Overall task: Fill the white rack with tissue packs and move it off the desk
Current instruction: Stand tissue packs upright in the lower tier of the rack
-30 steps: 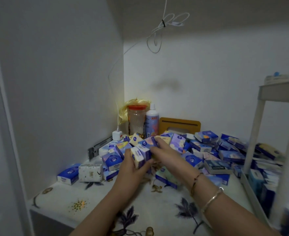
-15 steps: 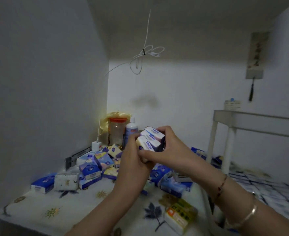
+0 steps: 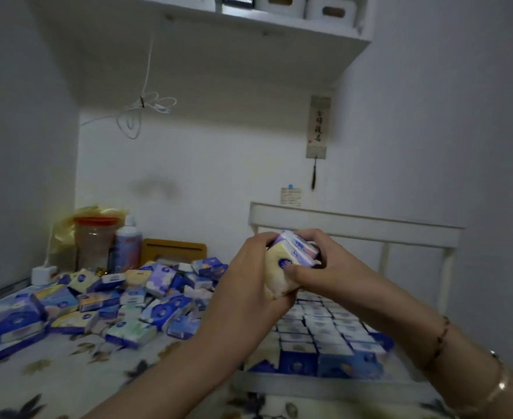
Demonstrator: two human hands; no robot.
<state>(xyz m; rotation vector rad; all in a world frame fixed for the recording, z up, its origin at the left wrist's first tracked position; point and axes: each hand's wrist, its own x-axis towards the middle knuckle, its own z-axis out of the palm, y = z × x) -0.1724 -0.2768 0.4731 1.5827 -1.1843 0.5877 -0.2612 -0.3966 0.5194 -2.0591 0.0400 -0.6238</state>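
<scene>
Both hands hold a small stack of tissue packs [image 3: 288,264] in the air above the white rack [image 3: 355,226]. My left hand [image 3: 246,285] grips the stack from the left and below. My right hand [image 3: 325,267] grips it from the right, thumb on the front. The rack's lower tray [image 3: 325,385] holds neat rows of packs [image 3: 318,331]. A loose heap of blue, purple and yellow tissue packs [image 3: 122,300] covers the left of the desk [image 3: 67,379].
At the back left stand a clear jar with an orange lid [image 3: 93,241], a white bottle [image 3: 128,247], a wooden box [image 3: 173,251] and a white charger [image 3: 43,275]. A shelf [image 3: 249,28] hangs overhead with a dangling cord [image 3: 142,101]. Walls close in left and right.
Both hands lifted the stack of packs out of the heap and carried it right, over the rack. The view swung right and up.
</scene>
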